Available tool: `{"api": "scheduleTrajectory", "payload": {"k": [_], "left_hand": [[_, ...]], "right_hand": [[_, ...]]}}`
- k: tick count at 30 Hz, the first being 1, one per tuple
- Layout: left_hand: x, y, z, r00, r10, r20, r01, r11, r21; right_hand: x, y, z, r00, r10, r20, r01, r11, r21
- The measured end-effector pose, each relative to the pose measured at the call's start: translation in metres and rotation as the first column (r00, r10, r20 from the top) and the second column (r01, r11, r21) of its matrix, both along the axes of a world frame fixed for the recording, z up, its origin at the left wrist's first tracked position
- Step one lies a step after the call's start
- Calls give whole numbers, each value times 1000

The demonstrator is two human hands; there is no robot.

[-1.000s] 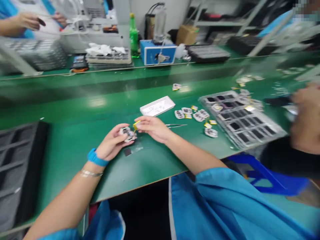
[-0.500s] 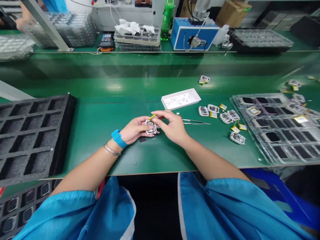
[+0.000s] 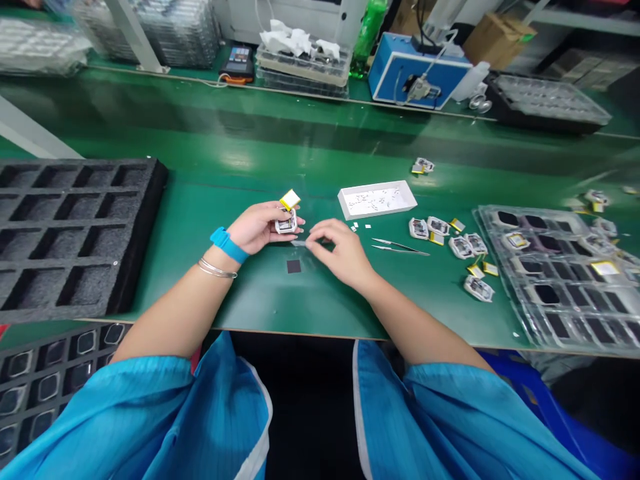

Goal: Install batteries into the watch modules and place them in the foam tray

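Observation:
My left hand (image 3: 260, 227) is closed round a small white watch-like module (image 3: 287, 222) with a yellow-wrapped battery (image 3: 290, 199) sticking up from it. Just to its right, my right hand (image 3: 336, 248) rests low on the green table (image 3: 210, 213), fingertips pinched on a thin clear strip (image 3: 299, 243). A small black square pad (image 3: 294, 267) lies on the table below both hands. A pair of tweezers (image 3: 397, 247) lies right of my right hand.
A white shallow tray (image 3: 377, 199) sits beyond the hands. Several loose modules (image 3: 450, 240) and a clear plastic tray of parts (image 3: 560, 267) lie to the right. A black foam tray (image 3: 75, 233) fills the left. A blue box (image 3: 417, 70) stands on the far bench.
My right hand has let go of the module's yellow part and dropped to the table, pinching a clear strip. My left hand has lifted the module slightly. The camera view has swung leftward.

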State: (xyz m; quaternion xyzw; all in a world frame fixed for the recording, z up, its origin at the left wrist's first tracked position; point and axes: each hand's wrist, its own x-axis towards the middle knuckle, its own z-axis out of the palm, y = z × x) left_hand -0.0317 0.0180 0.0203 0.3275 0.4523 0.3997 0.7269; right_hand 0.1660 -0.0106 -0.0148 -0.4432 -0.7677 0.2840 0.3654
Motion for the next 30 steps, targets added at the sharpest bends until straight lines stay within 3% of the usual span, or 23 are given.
{"api": "scheduleTrajectory", "payload": {"k": [4, 7, 11, 16, 21, 24, 27, 30], "left_hand": [[-16, 5, 4, 987, -155, -32, 153, 986, -62], [-18, 4, 3, 940, -338, -49, 332, 938, -100], [-15, 3, -4, 880, -474, -35, 468, 877, -104], [-16, 6, -11, 853, -522, 17, 522, 852, -45], [-15, 7, -9, 873, -487, -12, 484, 870, -95], [-16, 8, -9, 867, -498, 1, 495, 862, -111], [-18, 9, -10, 852, -523, 21, 522, 846, -110], [-17, 8, -10, 868, -496, 25, 496, 862, -104]], "right_hand": [[-9, -11, -4, 949, 126, 290, -117, 992, -46], [-13, -14, -5, 937, 110, 333, -97, 994, -56], [-16, -13, -2, 939, 73, 336, -44, 995, -92], [-22, -13, -2, 933, 58, 355, -2, 988, -156], [-20, -15, -1, 898, 137, 419, -58, 979, -197], [-8, -15, 9, 902, 280, 327, -207, 948, -242], [8, -13, 22, 890, 438, 130, -410, 891, -194], [15, -11, 30, 928, 363, -83, -368, 928, -60]]}}
